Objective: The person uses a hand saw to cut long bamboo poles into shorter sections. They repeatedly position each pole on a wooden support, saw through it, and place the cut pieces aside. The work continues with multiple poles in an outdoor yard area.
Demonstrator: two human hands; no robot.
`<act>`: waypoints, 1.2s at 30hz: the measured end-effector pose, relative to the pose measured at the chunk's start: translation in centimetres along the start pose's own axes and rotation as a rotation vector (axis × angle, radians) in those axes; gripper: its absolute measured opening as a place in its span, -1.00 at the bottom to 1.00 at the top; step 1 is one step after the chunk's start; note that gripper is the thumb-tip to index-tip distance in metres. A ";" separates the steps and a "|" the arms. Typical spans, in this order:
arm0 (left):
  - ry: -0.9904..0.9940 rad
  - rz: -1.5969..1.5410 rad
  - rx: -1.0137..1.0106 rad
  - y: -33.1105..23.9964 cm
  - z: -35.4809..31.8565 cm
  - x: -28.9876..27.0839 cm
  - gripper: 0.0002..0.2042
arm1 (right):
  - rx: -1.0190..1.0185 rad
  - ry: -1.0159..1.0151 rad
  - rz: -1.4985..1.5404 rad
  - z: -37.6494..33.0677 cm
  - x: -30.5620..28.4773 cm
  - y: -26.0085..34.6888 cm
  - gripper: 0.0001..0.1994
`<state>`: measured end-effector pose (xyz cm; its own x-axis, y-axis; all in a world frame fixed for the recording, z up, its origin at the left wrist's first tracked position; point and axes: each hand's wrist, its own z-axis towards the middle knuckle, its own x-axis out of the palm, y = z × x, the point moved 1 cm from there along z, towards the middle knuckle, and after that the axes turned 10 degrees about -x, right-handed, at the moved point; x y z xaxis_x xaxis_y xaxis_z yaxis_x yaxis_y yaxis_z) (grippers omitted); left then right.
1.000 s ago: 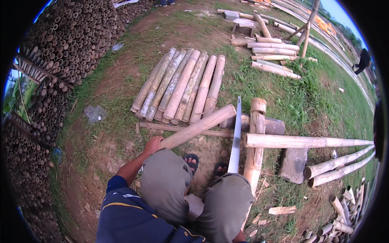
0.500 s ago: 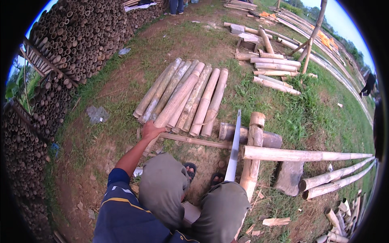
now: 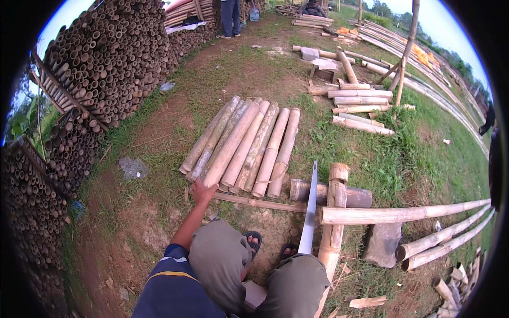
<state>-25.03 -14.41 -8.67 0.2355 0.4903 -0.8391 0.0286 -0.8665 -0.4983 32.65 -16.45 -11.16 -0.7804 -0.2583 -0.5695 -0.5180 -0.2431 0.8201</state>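
My left hand (image 3: pixel 203 191) grips the near end of a cut bamboo piece (image 3: pixel 233 143), fingers curled at its end. That piece lies in a row with several other bamboo pieces (image 3: pixel 279 153) on the ground. A thin bamboo strip (image 3: pixel 260 202) runs across the ground just nearer than the row. By my right knee a hand saw (image 3: pixel 308 212) stands with its blade pointing up and away; its handle is hidden. My right hand is out of sight. To the right, a long bamboo pole (image 3: pixel 382 214) rests across a notched bamboo support (image 3: pixel 333 228).
A thick dark bamboo log (image 3: pixel 358 198) lies under the support, near a stone block (image 3: pixel 383 244). More poles (image 3: pixel 435 244) and offcuts (image 3: pixel 450 291) are at right. Tall bamboo stacks (image 3: pixel 106 63) rise at left. Farther off lie cut pieces (image 3: pixel 363 100); a person (image 3: pixel 230 18) stands at the back.
The held bamboo piece has come down from on top of the others to lie in the row, my left hand still at its end. The view has tilted up slightly.
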 end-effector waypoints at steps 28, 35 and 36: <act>-0.048 -0.132 0.366 -2.3 -3.8 3.5 0.05 | -0.053 -0.012 0.123 -0.1 0.4 2.4 -0.46; 0.152 -0.155 0.661 -10.0 -4.6 0.4 -0.15 | -0.136 -0.106 0.392 -0.6 -4.1 6.2 -0.46; 0.178 -0.156 0.719 -11.8 -4.4 -0.3 -0.17 | -0.080 -0.083 0.434 -0.2 -5.1 6.7 -0.46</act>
<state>-21.17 -4.79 -1.59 0.4354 0.5271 -0.7298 -0.5516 -0.4845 -0.6790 33.23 -16.92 -2.78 -0.9468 -0.2768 -0.1643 -0.1101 -0.2013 0.9733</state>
